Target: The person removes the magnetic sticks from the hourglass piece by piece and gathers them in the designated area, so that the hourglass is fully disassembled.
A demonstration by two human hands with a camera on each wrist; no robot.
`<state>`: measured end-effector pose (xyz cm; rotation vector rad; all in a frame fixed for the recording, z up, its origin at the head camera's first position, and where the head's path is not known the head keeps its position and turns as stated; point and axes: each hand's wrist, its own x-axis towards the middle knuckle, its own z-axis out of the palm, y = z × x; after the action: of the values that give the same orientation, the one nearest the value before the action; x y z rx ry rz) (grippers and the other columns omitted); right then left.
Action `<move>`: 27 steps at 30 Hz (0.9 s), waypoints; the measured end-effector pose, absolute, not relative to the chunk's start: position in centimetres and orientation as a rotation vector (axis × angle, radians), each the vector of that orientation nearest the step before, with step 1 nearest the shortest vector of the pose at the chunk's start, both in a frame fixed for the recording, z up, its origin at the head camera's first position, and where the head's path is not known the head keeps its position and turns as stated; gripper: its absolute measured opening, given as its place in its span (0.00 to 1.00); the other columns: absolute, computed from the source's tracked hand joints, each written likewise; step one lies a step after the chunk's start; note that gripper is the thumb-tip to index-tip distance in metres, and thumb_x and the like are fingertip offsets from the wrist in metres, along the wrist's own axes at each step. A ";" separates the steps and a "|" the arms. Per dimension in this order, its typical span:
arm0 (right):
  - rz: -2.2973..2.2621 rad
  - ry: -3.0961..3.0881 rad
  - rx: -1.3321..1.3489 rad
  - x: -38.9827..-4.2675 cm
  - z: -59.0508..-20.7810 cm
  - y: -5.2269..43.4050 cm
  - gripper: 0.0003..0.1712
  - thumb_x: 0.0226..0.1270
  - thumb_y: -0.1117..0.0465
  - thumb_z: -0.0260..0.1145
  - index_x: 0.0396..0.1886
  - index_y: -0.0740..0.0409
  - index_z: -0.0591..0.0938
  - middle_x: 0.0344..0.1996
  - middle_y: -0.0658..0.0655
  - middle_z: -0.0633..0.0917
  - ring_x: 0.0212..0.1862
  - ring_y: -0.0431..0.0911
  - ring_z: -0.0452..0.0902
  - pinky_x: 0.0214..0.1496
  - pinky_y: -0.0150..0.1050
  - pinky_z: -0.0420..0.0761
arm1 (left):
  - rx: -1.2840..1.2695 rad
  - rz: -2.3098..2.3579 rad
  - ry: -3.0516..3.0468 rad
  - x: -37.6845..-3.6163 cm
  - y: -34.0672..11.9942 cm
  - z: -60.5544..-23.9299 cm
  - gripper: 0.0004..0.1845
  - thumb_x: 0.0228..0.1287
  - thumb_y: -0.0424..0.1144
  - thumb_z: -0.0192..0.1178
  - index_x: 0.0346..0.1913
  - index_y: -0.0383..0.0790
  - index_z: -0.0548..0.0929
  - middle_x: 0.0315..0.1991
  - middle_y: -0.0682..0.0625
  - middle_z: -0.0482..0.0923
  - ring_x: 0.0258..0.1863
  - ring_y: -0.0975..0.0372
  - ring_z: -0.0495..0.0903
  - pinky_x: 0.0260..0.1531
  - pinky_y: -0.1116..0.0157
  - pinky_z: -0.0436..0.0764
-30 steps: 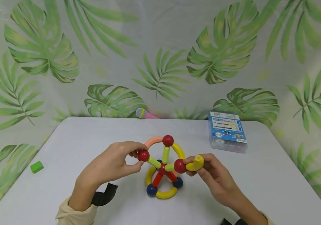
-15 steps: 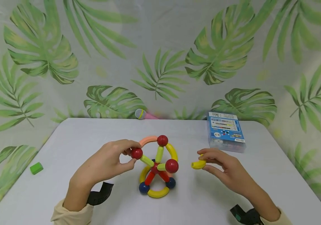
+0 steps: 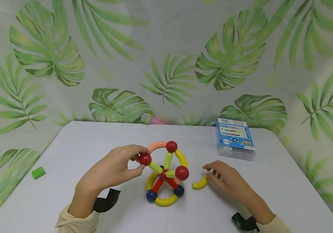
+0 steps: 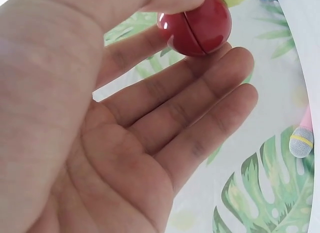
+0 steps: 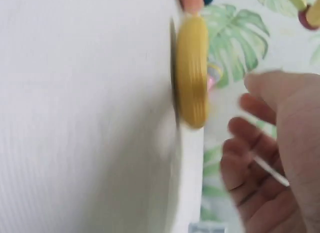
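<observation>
A toy of coloured rods and balls [image 3: 166, 174] stands upright on the white table [image 3: 96, 145]. My left hand [image 3: 141, 160] pinches its left red ball [image 3: 145, 159] between thumb and forefinger; the left wrist view shows that red ball [image 4: 197, 23] at my left hand's fingertips [image 4: 170, 0]. A loose yellow curved piece [image 3: 200, 183] lies on the table just right of the toy. My right hand [image 3: 213, 174] hovers beside it with relaxed fingers, holding nothing. In the right wrist view the yellow curved piece [image 5: 192, 73] lies apart from my right hand's fingers [image 5: 260, 88].
A blue-lidded clear box [image 3: 235, 141] sits at the table's back right. A small green block [image 3: 38, 172] lies off the left edge. A pink microphone-like item [image 3: 150, 119] rests at the back edge. A leaf-print cloth hangs behind.
My right hand pulled the yellow curved piece off the right red ball, carried it rightward, laid it on the table and let go. The left hand kept its pinch.
</observation>
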<state>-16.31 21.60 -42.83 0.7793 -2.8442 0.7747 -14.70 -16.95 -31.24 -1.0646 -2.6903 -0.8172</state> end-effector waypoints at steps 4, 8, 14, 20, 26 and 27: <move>0.749 -2.972 0.658 -15.8 -42.9 20.1 0.13 0.65 0.53 0.76 0.49 0.44 0.88 0.44 0.44 0.80 0.38 0.38 0.73 0.38 0.28 0.80 | -1.086 -0.821 -2.682 -14.8 -16.8 -31.2 0.17 0.63 0.33 0.71 0.54 0.43 0.84 0.44 0.59 0.85 0.41 0.66 0.83 0.45 0.65 0.85; 0.625 -3.011 0.701 -15.7 -42.9 19.9 0.11 0.67 0.57 0.74 0.47 0.43 0.89 0.48 0.47 0.80 0.45 0.41 0.78 0.49 0.38 0.86 | -1.074 -0.825 -2.705 -14.7 -16.7 -31.2 0.17 0.63 0.34 0.71 0.55 0.43 0.84 0.45 0.59 0.85 0.41 0.66 0.83 0.45 0.65 0.85; 0.641 -2.978 0.766 -16.1 -42.5 20.8 0.09 0.67 0.59 0.73 0.46 0.44 0.89 0.52 0.48 0.83 0.53 0.47 0.81 0.57 0.47 0.85 | -1.067 -0.835 -2.700 -14.8 -16.5 -31.2 0.18 0.62 0.33 0.71 0.55 0.43 0.83 0.45 0.60 0.85 0.41 0.68 0.82 0.46 0.65 0.85; 0.673 -2.970 0.720 -16.3 -42.8 21.5 0.17 0.66 0.56 0.75 0.54 0.48 0.87 0.57 0.50 0.84 0.58 0.49 0.82 0.58 0.48 0.84 | -1.070 -0.850 -2.711 -14.8 -16.1 -31.2 0.18 0.63 0.34 0.71 0.56 0.43 0.83 0.45 0.60 0.85 0.41 0.65 0.83 0.46 0.64 0.86; 0.702 -3.034 0.695 -16.2 -43.1 21.3 0.27 0.65 0.47 0.75 0.61 0.50 0.84 0.64 0.52 0.82 0.68 0.54 0.76 0.67 0.57 0.77 | -1.071 -0.848 -2.720 -14.6 -15.9 -31.3 0.19 0.64 0.35 0.72 0.56 0.44 0.83 0.45 0.61 0.84 0.41 0.66 0.82 0.46 0.65 0.85; 0.699 -3.042 0.694 -16.2 -43.1 21.3 0.27 0.65 0.47 0.75 0.61 0.50 0.84 0.64 0.52 0.82 0.68 0.54 0.76 0.67 0.57 0.77 | -1.069 -0.848 -2.723 -14.6 -15.9 -31.3 0.19 0.64 0.35 0.72 0.57 0.44 0.83 0.45 0.61 0.84 0.41 0.67 0.82 0.46 0.66 0.85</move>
<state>-16.20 21.34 -43.06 0.6942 -3.0418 0.6994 -14.60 -15.89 -31.33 -1.0687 -2.7225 -0.8484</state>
